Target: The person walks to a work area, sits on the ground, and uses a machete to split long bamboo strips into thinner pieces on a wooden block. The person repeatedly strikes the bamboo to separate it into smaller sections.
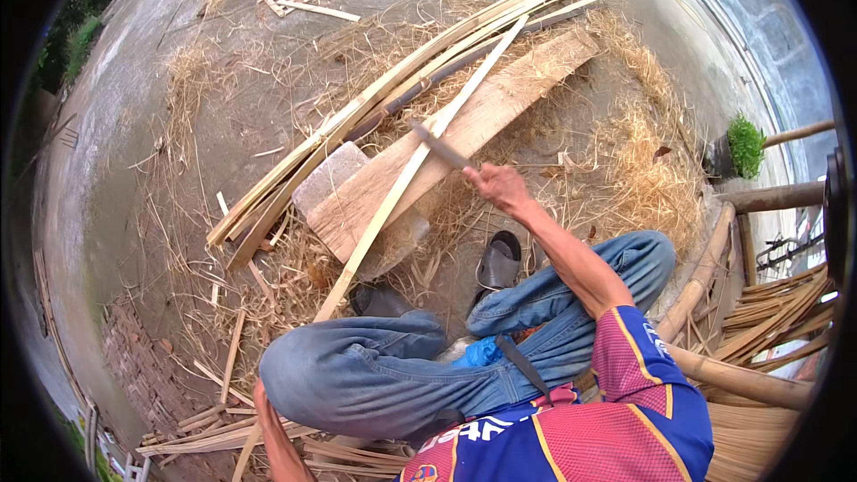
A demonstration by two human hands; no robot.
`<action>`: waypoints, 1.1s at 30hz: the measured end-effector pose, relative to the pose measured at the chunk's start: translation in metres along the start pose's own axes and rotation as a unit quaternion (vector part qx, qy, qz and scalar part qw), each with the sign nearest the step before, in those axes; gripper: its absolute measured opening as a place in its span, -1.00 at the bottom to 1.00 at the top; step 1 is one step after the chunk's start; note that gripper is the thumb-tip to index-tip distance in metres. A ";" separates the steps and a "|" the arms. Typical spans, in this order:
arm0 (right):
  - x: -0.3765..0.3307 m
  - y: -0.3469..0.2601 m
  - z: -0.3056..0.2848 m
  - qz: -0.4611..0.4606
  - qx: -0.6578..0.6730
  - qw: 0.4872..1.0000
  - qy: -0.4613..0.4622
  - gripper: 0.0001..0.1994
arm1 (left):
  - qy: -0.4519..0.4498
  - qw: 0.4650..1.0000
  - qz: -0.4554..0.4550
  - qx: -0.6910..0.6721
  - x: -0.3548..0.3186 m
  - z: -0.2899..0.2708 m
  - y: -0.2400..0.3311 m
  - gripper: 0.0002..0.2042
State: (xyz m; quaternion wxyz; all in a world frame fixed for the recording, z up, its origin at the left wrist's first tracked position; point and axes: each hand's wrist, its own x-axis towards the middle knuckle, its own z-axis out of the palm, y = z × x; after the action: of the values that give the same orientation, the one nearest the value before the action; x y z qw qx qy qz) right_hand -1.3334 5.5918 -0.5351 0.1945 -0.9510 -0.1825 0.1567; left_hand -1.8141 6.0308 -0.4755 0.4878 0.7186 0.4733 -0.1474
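On the plank (464, 120), the bamboo strip (402, 180) lies slanted for support; right hand (494, 183) fist-clamps knife (439, 146) against it. Left hand (264, 400) is down by the knee, fingers hidden, can't tell.

**Mia:** Does anyone see a box, a bag, a sign or a screen out here?

**Ben:** No, there are none at all. The ground has no packet on it and no board with writing stands anywhere.

**Mia:** What about a label stuck on something?

**Ben:** None shows. The only print is on the person's shirt (625, 411), low at the right. It is white marks on blue and pink cloth with yellow lines, and that is clothing, not a label
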 end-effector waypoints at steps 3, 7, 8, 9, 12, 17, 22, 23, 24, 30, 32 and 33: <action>-0.027 -0.033 0.012 -0.149 -0.035 0.986 -0.066 -0.36 | 0.010 1.000 0.010 0.008 0.006 -0.001 0.002 -0.70; -0.012 0.037 0.040 -0.249 -0.089 0.961 0.081 -0.39 | 0.012 0.999 0.013 0.036 0.006 -0.012 -0.002 -0.72; 0.009 0.048 0.021 -0.167 -0.091 0.976 0.107 -0.40 | 0.020 0.999 0.014 0.037 0.005 -0.014 -0.003 -0.72; 0.008 0.052 0.008 -0.071 -0.094 0.985 0.126 -0.41 | 0.017 0.999 0.011 0.046 0.003 -0.015 -0.006 -0.73; 0.002 0.002 -0.005 0.035 -0.032 0.999 -0.019 -0.42 | 0.023 0.997 0.019 0.075 0.014 -0.017 -0.003 -0.74; -0.018 0.007 0.017 -0.264 -0.100 0.959 -0.015 -0.39 | 0.026 0.991 0.016 0.130 0.015 -0.028 -0.018 -0.77; 0.011 0.046 -0.025 0.134 0.001 0.989 0.062 -0.27 | -0.191 0.959 -0.118 0.174 0.009 -0.064 -0.034 -0.81; 0.011 0.046 -0.033 0.117 -0.021 0.990 0.076 -0.24 | -0.172 0.963 -0.080 0.191 -0.002 -0.058 0.006 -0.80; 0.010 0.039 -0.029 0.082 -0.025 0.993 0.085 -0.23 | -0.158 0.967 -0.035 0.194 0.004 -0.060 -0.003 -0.78; 0.005 0.028 0.012 0.094 0.057 0.990 0.085 -0.23 | -0.132 0.968 0.136 -0.167 0.016 0.054 0.095 -0.72; 0.003 0.004 0.011 0.121 0.126 0.984 0.022 -0.23 | -0.195 0.974 0.103 -0.048 0.063 0.091 0.118 -0.62; -0.001 -0.006 0.008 0.139 0.158 0.978 -0.006 -0.23 | -0.235 0.970 0.056 0.010 0.088 0.105 0.119 -0.56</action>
State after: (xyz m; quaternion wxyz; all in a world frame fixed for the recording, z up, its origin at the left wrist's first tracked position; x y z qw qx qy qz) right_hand -1.3389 5.5986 -0.5390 0.3178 -0.9233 -0.0222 0.2144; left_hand -1.6449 5.9804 -0.5181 0.5852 0.6941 0.3030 -0.2897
